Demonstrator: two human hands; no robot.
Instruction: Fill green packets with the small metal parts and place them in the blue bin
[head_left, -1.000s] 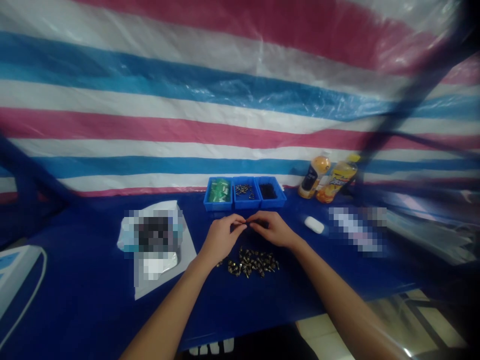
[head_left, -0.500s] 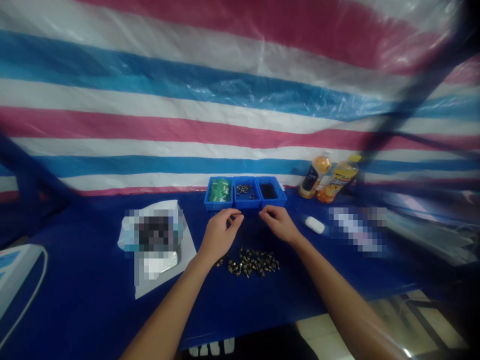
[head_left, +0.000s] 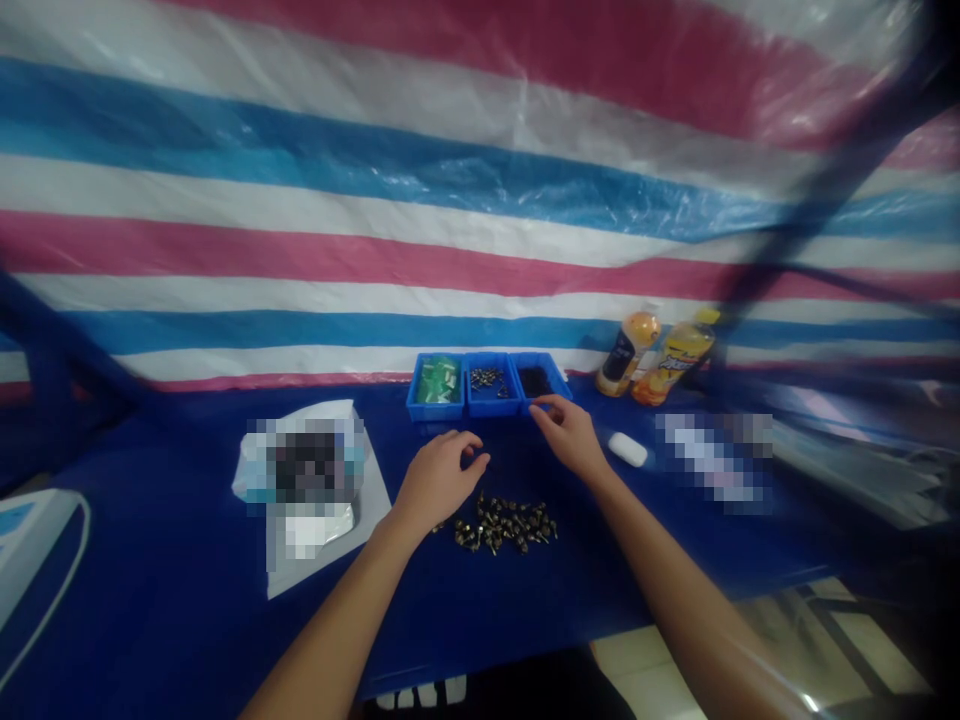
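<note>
My left hand (head_left: 442, 478) hovers over the table just behind a pile of small brass-coloured metal parts (head_left: 506, 525), its thumb and fingers apart with nothing visible between them. My right hand (head_left: 568, 435) is at the front edge of the right blue bin (head_left: 561, 392), which holds small black pieces (head_left: 535, 381). Its thumb and forefinger are slightly apart, and I see nothing in them. Beside that bin, the middle blue bin (head_left: 493, 408) contains small silvery metal parts (head_left: 487, 379). Green-and-white packets (head_left: 438, 380) fill the left blue bin (head_left: 435, 411).
Two drink bottles (head_left: 675, 355) stand behind a white rounded case (head_left: 628, 449) on the right. To the left lie a white sheet (head_left: 367, 505) and a plastic bag (head_left: 251, 470), partly blurred out. A white device with a cable (head_left: 34, 540) is at the far left.
My right hand has moved slightly right and away from me, towards the right bin. My left hand has dropped back a little towards the pile, and its fingers have spread wider.
</note>
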